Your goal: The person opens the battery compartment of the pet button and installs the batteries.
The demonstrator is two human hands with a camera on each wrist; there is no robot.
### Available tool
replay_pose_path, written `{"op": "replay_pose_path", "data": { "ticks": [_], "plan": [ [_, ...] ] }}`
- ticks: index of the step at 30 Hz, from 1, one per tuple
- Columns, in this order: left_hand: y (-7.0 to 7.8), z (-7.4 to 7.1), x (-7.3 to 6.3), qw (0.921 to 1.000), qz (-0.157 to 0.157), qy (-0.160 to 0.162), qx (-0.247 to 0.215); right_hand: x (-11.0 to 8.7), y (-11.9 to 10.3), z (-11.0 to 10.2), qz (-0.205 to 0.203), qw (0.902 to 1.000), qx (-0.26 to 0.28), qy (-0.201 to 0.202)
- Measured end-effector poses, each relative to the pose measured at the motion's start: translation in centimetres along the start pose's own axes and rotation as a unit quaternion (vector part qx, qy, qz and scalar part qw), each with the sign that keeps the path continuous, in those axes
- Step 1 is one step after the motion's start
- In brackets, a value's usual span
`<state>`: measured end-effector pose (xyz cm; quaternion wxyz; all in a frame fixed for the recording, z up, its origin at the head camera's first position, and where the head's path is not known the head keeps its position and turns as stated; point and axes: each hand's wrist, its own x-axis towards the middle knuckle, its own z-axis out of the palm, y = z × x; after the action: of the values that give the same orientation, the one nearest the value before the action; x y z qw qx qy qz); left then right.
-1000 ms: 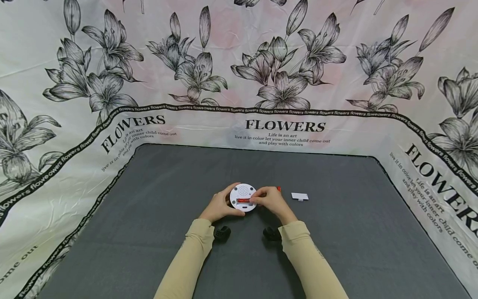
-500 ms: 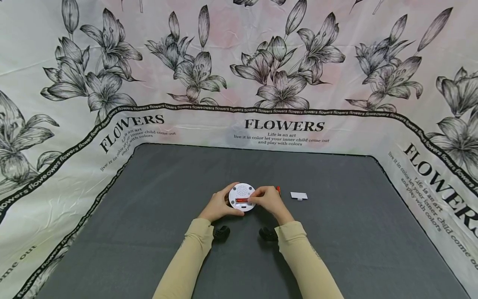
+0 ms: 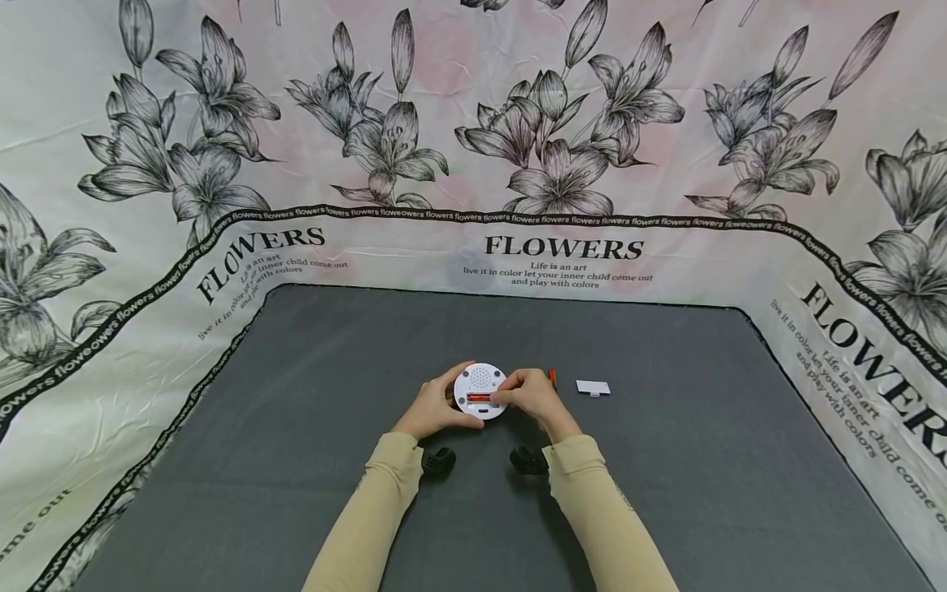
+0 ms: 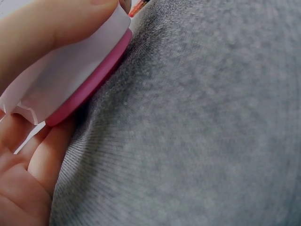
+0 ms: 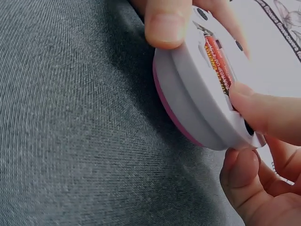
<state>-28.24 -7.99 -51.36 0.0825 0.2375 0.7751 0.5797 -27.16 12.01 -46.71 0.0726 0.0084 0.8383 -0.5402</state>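
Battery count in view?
1 for certain: the red battery seated in the round white device, its end covered by the right thumb. A red object partly hidden behind the right hand may be another; can't tell.

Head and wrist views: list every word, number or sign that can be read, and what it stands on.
"FLOWERS": flowered cloth
"Life is an art / live it in color let your inner child come out / and play with colors": same cloth
"flowers", repeated: black border
"R03P UM-4", "ENERGY": battery, right wrist view
Battery's remaining print: too blurred to read
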Motion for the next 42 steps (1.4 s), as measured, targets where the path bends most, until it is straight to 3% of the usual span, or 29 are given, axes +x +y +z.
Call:
{"op": "replay_pose_path", "data": {
  "ticks": [12, 18, 21, 25, 31, 37, 42],
  "plan": [
    [0.3, 0.0, -0.1, 0.9999, -0.008, 0.001, -0.008, -0.1, 1.6, -0.4, -0.08, 0.9966, 0.013, -0.015],
    [0.2, 0.1, 0.0, 0.9995, 0.003, -0.01, -0.029, -0.1, 2.5, -1.5, -0.109, 0.9935, 0.016, -0.027],
    [0.2, 0.1, 0.0, 0.9993, 0.004, -0.008, -0.036, -0.2, 2.4, -2.3, -0.11, 0.9938, 0.015, 0.0],
    [0.2, 0.0, 0.0, 0.9991, 0.001, -0.005, -0.043, 0.1, 2.9, -3.5, -0.101, 0.9921, -0.012, 0.073],
    [0.0, -0.2, 0.0, 0.9993, 0.011, -0.008, -0.035, 0.3, 4.0, -4.5, -0.12, 0.9771, -0.055, 0.167],
    [0.0, -0.1, 0.0, 0.9993, 0.007, -0.012, -0.036, 0.7, 4.5, -4.7, -0.085, 0.9701, -0.086, 0.211],
    [1.4, -0.3, -0.4, 0.9986, 0.008, -0.018, -0.048, 0.7, 4.4, -4.8, -0.053, 0.965, -0.12, 0.227]
  ]
}}
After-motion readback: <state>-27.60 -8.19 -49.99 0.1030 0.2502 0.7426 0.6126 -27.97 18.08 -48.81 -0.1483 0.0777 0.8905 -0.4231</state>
